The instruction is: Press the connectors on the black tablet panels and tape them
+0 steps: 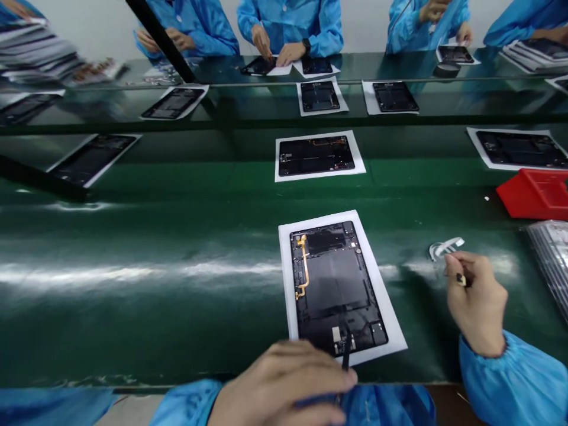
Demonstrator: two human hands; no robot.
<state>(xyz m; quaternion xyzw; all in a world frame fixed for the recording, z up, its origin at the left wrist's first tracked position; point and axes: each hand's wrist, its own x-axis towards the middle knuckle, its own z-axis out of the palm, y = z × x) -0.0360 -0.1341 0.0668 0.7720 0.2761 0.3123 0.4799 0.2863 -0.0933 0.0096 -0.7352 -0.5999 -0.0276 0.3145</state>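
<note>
In front of me a tablet back shell lies face up and slightly turned on a white sheet. An orange flex cable runs along its left inner side. My left hand is closed round slim black tweezers, whose tip is over the shell's lower end near a small pale patch. To the right of the sheet, my right hand pinches a small part with a black and gold end. Curled white strips are at its fingertips; whether they are held I cannot tell.
A red bin and a stack of clear trays stand at the right. Beyond lie several more shells on white sheets, one a tablet shell straight ahead. Dark posts rise at the left. Several co-workers in blue sit opposite.
</note>
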